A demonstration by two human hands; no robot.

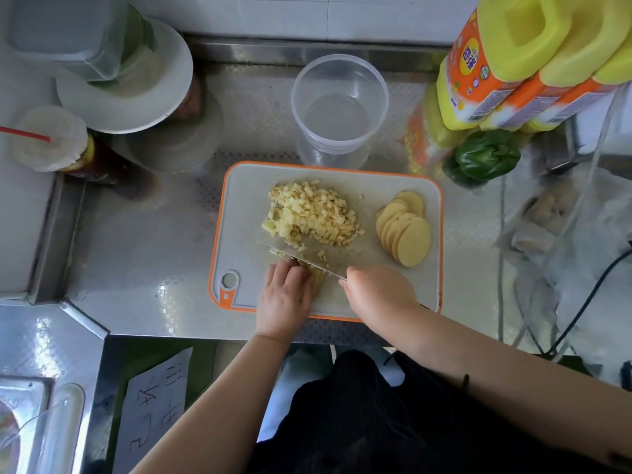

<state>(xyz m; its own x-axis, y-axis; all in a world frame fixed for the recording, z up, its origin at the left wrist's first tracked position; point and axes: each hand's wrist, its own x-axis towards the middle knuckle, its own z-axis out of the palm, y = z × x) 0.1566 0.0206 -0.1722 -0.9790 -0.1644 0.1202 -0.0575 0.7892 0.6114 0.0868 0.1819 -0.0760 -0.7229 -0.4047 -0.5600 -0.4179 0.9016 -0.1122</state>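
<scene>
A grey cutting board [393,295] with an orange rim lies on the steel counter. On it sit a heap of diced potato [311,213] and a fanned row of potato slices [405,229] at the right. My right hand [379,290] grips the handle of a knife [301,261], whose blade slants up to the left. Curled fingers of my left hand [285,295] hold down a small stack of potato strips [318,277] right against the blade. The knife handle is hidden in my fist.
A clear plastic tub [338,107] stands just behind the board. Yellow-capped bottles [513,63] and a green pepper [485,157] are at the back right, cables and plastic bags at the right. Lidded containers and a cup with a red straw [48,138] crowd the back left.
</scene>
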